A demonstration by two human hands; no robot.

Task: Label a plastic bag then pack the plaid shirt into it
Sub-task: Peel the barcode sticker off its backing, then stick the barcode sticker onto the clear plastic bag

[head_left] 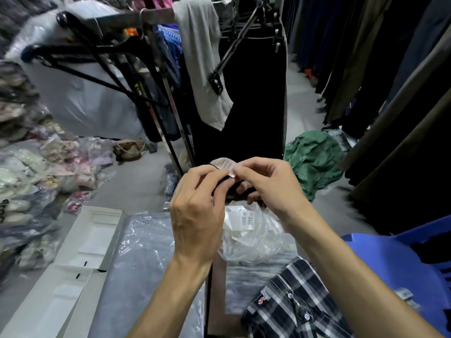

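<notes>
A small barcode label (224,164) is pinched between the fingertips of my left hand (197,206) and my right hand (266,184), held up at the centre of the view. Its right end curls down by my right thumb. Below my hands lies a flat clear plastic bag (144,259) on the work surface. The plaid shirt (295,306), black, grey and white with a small red logo, lies folded at the lower right, partly hidden by my right forearm.
A crumpled clear bag holding barcode stickers (249,230) sits just under my hands. White cardboard trays (80,254) lie at the lower left, a blue plastic crate (400,259) at the right. A clothes rack (156,69) stands ahead, bagged goods (36,181) heap on the left, and a green garment (314,159) lies on the floor.
</notes>
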